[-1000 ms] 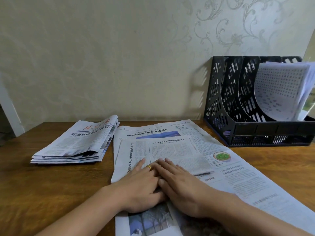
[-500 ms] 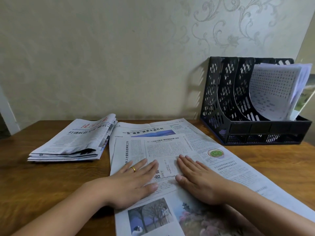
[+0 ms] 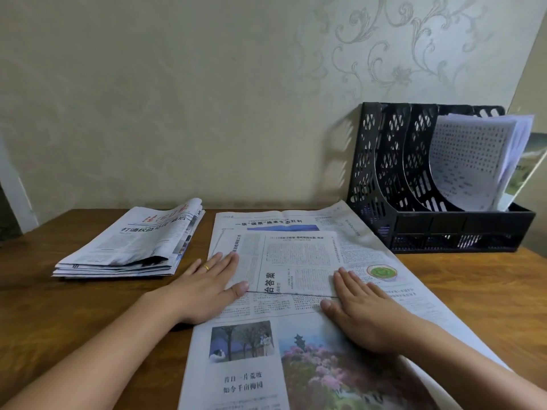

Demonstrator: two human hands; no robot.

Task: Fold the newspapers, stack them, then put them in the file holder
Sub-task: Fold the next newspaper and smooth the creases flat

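- Several folded newspapers sit stacked far left on the surface.
- Left hand, right hand: fingers flat, grasping nothing, pressing the open newspaper.
- Thin, floppy sheet; take its edges.
- File holder waits far right.

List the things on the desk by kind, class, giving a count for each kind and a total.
Folded newspaper stacks: 1
Open newspapers being creased: 1
Black file holders: 1
Hands pressing flat: 2, left hand and right hand
Total: 5
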